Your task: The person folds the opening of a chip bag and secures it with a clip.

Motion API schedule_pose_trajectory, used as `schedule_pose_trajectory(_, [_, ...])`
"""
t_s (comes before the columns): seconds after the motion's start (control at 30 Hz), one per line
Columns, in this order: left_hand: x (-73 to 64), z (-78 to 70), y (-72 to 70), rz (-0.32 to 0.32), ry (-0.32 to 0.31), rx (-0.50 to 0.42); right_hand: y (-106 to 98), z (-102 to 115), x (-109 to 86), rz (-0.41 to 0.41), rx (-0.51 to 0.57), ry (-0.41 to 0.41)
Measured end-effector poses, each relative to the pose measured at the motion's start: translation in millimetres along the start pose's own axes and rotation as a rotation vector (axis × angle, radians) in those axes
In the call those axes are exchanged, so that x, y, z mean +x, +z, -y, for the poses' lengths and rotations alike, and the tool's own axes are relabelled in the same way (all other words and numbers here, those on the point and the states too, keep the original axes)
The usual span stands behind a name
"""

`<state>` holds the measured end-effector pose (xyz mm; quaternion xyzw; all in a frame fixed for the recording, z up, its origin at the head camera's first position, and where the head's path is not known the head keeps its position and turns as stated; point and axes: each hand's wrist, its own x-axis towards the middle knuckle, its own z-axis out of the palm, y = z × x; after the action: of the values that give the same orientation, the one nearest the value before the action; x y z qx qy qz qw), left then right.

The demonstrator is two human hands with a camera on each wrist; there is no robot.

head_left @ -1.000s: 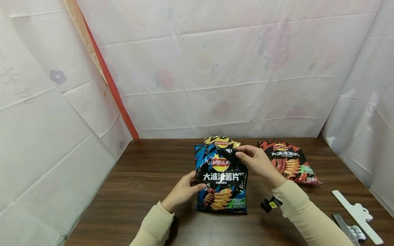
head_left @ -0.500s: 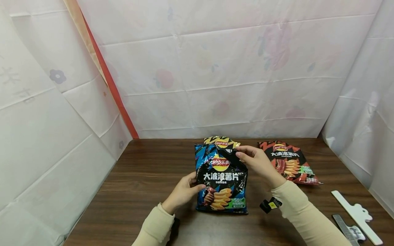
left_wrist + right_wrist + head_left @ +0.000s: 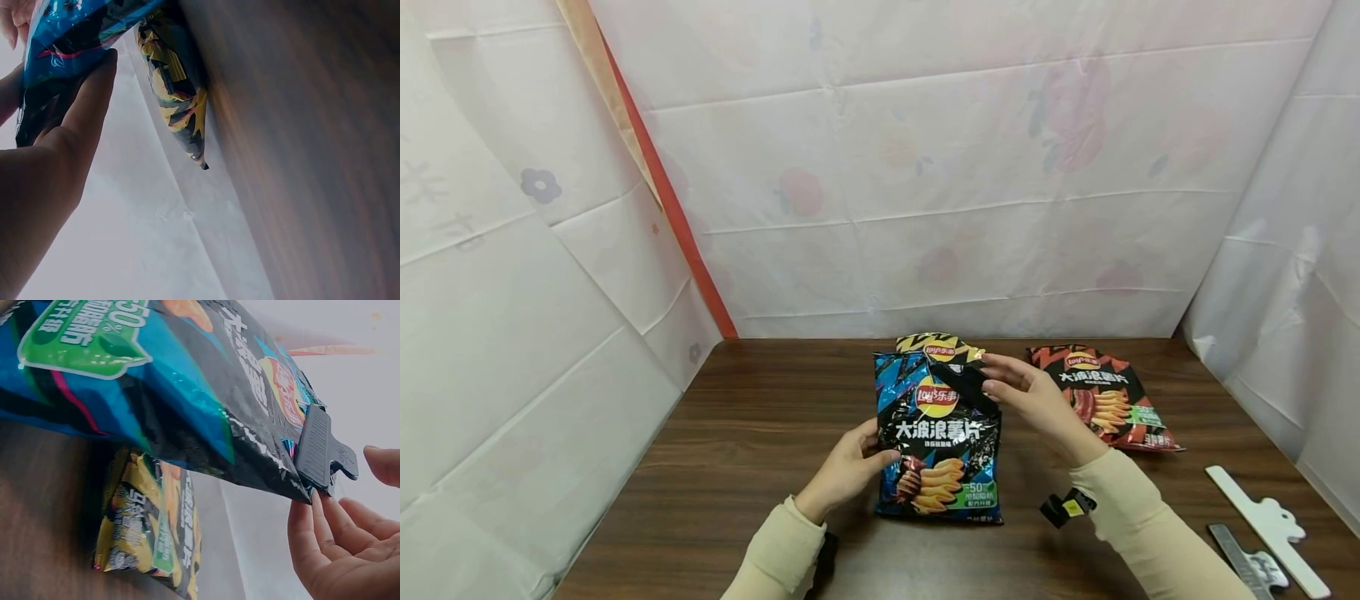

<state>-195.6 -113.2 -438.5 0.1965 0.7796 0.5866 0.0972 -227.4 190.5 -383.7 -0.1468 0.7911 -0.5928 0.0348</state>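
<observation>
While the left hand (image 3: 842,467) pinches the side of the blue chip bag (image 3: 938,442), thumb on the front face and fingers behind, I locate that bag between the two hands, tilted back with its print facing the head camera. I judge that this side hold steadies the pouch and leaves the upper corner accessible to the right hand (image 3: 1037,404). The right hand is clamped on nothing: its thumb stands apart from its fingers, whose tips lie at the corner below the black clip (image 3: 315,450). I cannot tell whether they bear any weight. The clip grips the top edge unaided, probably why no thumb presses its lever.

I cannot confirm that the bag's base rests on the table (image 3: 760,433). Beyond both hands, the yellow chip bag (image 3: 940,343) sits behind the held one. The red chip bag (image 3: 1101,396) lies beyond the right wrist. The white clip (image 3: 1266,529) and grey clip (image 3: 1238,554) lie right of the right forearm, presumably parked within that hand's reach.
</observation>
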Motion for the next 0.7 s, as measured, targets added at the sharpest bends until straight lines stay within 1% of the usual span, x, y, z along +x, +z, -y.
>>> schedule_pose_trajectory(0.07, [0.4,-0.1,-0.1,-0.001,0.001,-0.001,0.1,-3.2,-1.5,-0.003,-0.009,0.015])
schedule_pose_trajectory(0.17, [0.5,-0.7,0.5,-0.004,-0.005,0.002,1.7,-9.2,-5.4,0.001,-0.038,0.06])
schedule_pose_trajectory(0.3, [0.2,-0.9,0.8,-0.008,0.0,0.001,7.2,-15.8,-12.7,0.036,-0.056,0.13])
schedule_pose_trajectory(0.4, [-0.3,-1.4,0.7,-0.009,0.0,0.0,13.6,-19.1,-18.9,0.05,-0.041,0.187])
schedule_pose_trajectory(0.53, [-0.3,-1.6,0.5,-0.011,-0.008,0.003,22.1,-24.5,-26.5,0.037,0.002,0.25])
schedule_pose_trajectory(0.63, [0.3,-0.8,0.5,-0.013,-0.011,0.008,27.0,-29.8,-31.0,0.029,0.041,0.263])
schedule_pose_trajectory(0.7, [0.6,-0.2,0.4,-0.015,-0.011,0.015,30.1,-33.2,-32.8,0.026,0.065,0.255])
